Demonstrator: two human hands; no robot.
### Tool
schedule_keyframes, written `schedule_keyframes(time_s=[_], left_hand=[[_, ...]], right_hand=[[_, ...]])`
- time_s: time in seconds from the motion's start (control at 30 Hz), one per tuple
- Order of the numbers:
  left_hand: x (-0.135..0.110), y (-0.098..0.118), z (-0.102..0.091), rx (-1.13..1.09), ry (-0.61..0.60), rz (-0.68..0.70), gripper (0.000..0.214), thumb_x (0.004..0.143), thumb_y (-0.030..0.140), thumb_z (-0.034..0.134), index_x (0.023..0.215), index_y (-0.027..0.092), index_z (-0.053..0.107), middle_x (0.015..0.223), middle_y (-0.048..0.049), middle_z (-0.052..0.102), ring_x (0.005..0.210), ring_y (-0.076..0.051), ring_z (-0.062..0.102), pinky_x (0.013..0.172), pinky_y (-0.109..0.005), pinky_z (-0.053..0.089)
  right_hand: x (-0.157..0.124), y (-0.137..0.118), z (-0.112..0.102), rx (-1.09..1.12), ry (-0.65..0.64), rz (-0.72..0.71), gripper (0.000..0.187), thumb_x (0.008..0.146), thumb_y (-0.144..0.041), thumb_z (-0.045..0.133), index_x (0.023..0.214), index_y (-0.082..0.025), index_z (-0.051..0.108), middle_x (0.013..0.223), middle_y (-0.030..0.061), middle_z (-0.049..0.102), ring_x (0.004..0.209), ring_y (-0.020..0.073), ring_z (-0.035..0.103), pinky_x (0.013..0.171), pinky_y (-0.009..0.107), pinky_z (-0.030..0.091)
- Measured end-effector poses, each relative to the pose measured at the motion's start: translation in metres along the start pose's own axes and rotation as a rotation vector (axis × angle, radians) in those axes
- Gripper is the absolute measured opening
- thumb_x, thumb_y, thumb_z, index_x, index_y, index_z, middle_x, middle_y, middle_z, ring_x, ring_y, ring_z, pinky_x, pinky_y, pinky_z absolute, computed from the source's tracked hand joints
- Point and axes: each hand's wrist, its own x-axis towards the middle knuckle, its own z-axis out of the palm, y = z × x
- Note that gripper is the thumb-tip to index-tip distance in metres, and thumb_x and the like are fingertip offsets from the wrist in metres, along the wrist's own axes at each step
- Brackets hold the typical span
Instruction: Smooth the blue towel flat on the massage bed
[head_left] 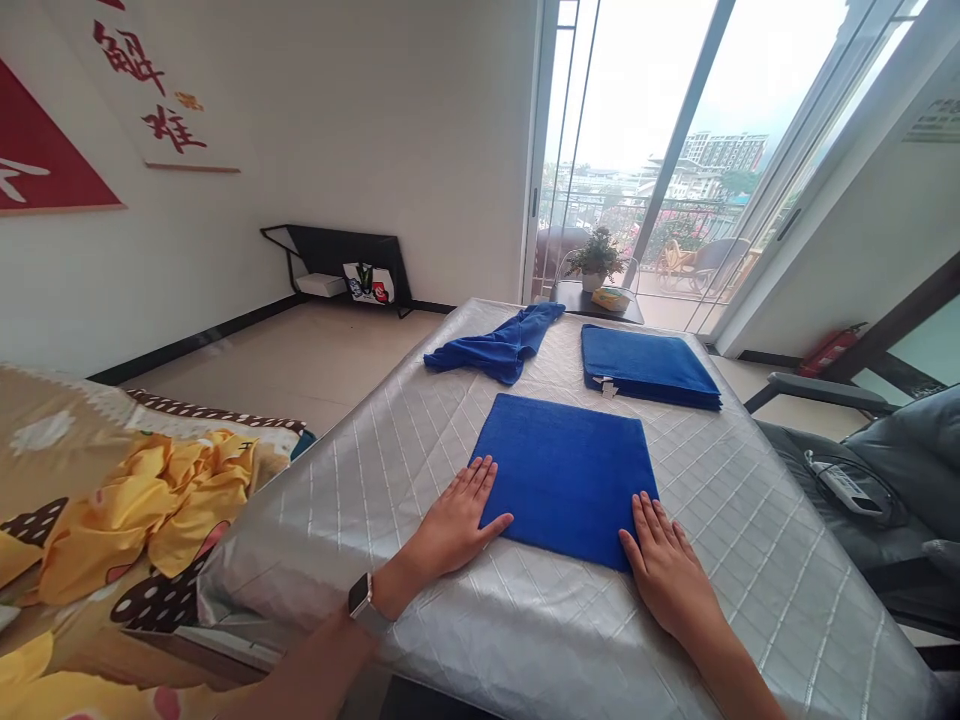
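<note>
A folded blue towel [564, 470] lies flat in a neat rectangle on the quilted silver cover [352, 470] of the table. My left hand [463, 512] rests along its left edge, fingers stretched out and thumb on the cloth. At the right edge, my right hand [661, 555] lies flat with its fingers extended, touching the towel's side. Beyond it on the right sits a stack of folded blue towels [649, 362] with white tags showing at the front corner. A crumpled blue towel [504, 345] is spread loosely at the far left.
A bed with yellow patterned bedding [150, 500] stands at the left. On the right, a dark armchair [900, 450] holds a white power strip [847, 488]. Past the table's far end are a potted plant [598, 258], a tissue pack [611, 299] and glass sliding doors [630, 120].
</note>
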Motion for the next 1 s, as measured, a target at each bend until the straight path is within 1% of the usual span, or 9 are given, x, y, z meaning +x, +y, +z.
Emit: schedule_keyframes(time_s=[0.17, 0.3, 0.37, 0.43, 0.53, 0.67, 0.77, 0.87, 1.0], left_hand=[[0.001, 0.002, -0.001, -0.01, -0.002, -0.019, 0.083, 0.098, 0.068, 0.029, 0.159, 0.013, 0.015, 0.165, -0.0109, 0.014, 0.152, -0.026, 0.013, 0.124, -0.044, 0.017], [0.001, 0.003, -0.004, -0.02, -0.022, -0.026, 0.083, 0.099, 0.068, 0.027, 0.159, 0.013, 0.013, 0.165, -0.0101, 0.011, 0.152, -0.026, 0.011, 0.124, -0.044, 0.018], [0.001, 0.003, -0.004, -0.019, -0.034, -0.028, 0.083, 0.099, 0.068, 0.027, 0.159, 0.012, 0.013, 0.165, -0.0101, 0.009, 0.152, -0.026, 0.01, 0.124, -0.045, 0.018], [0.001, 0.003, -0.004, -0.013, -0.038, -0.03, 0.084, 0.098, 0.068, 0.027, 0.159, 0.012, 0.013, 0.165, -0.0102, 0.01, 0.152, -0.025, 0.01, 0.124, -0.045, 0.017], [0.0, 0.003, -0.003, -0.001, -0.033, -0.026, 0.083, 0.099, 0.068, 0.027, 0.159, 0.013, 0.013, 0.165, -0.01, 0.011, 0.152, -0.025, 0.011, 0.124, -0.044, 0.018], [0.0, -0.001, -0.004, 0.018, -0.051, -0.019, 0.083, 0.098, 0.068, 0.027, 0.159, 0.014, 0.013, 0.165, -0.0102, 0.012, 0.152, -0.026, 0.012, 0.123, -0.043, 0.019], [0.005, 0.002, -0.01, 0.033, -0.079, -0.032, 0.085, 0.097, 0.071, 0.026, 0.159, 0.013, 0.016, 0.164, -0.0122, 0.016, 0.151, -0.028, 0.017, 0.122, -0.044, 0.02], [0.02, 0.023, -0.017, 0.024, -0.084, 0.015, 0.085, 0.098, 0.071, 0.022, 0.158, 0.012, 0.02, 0.163, -0.0133, 0.018, 0.151, -0.027, 0.017, 0.122, -0.043, 0.019], [0.058, 0.079, -0.014, -0.047, -0.087, 0.269, 0.081, 0.099, 0.069, 0.018, 0.158, 0.014, 0.021, 0.163, -0.0114, 0.021, 0.151, -0.023, 0.017, 0.123, -0.038, 0.016]], right_hand=[[0.009, 0.004, -0.013, -0.021, 0.019, -0.036, 0.069, 0.101, -0.047, 0.015, 0.156, -0.009, 0.029, 0.163, 0.0093, 0.025, 0.151, 0.0229, 0.016, 0.123, 0.046, 0.02], [0.036, 0.002, -0.031, -0.007, 0.033, -0.004, 0.069, 0.101, -0.049, 0.013, 0.157, -0.008, 0.026, 0.163, 0.0097, 0.023, 0.152, 0.0216, 0.015, 0.123, 0.044, 0.017], [0.051, 0.001, -0.033, -0.006, 0.02, 0.013, 0.068, 0.102, -0.047, 0.015, 0.157, -0.008, 0.025, 0.163, 0.0101, 0.023, 0.152, 0.022, 0.015, 0.123, 0.043, 0.017], [0.064, 0.002, -0.029, -0.009, -0.005, 0.033, 0.067, 0.102, -0.044, 0.017, 0.156, -0.006, 0.025, 0.163, 0.011, 0.022, 0.151, 0.0231, 0.017, 0.123, 0.043, 0.017], [0.073, 0.004, -0.016, 0.008, -0.035, 0.071, 0.067, 0.102, -0.042, 0.018, 0.156, -0.004, 0.024, 0.164, 0.0119, 0.022, 0.151, 0.0242, 0.018, 0.123, 0.043, 0.017], [0.074, 0.007, -0.002, 0.054, -0.003, 0.081, 0.066, 0.102, -0.042, 0.017, 0.157, -0.005, 0.022, 0.164, 0.0114, 0.019, 0.152, 0.0233, 0.014, 0.123, 0.043, 0.015], [0.073, 0.007, 0.001, 0.075, 0.016, 0.088, 0.067, 0.102, -0.042, 0.016, 0.157, -0.006, 0.022, 0.164, 0.0111, 0.019, 0.152, 0.0226, 0.014, 0.123, 0.043, 0.015], [0.073, 0.006, -0.001, 0.063, 0.011, 0.09, 0.066, 0.102, -0.042, 0.015, 0.157, -0.006, 0.023, 0.164, 0.0106, 0.02, 0.152, 0.0228, 0.015, 0.123, 0.043, 0.016], [0.073, 0.007, -0.002, 0.046, 0.016, 0.083, 0.065, 0.102, -0.039, 0.016, 0.157, -0.005, 0.023, 0.164, 0.0127, 0.021, 0.151, 0.0239, 0.017, 0.122, 0.044, 0.018]])
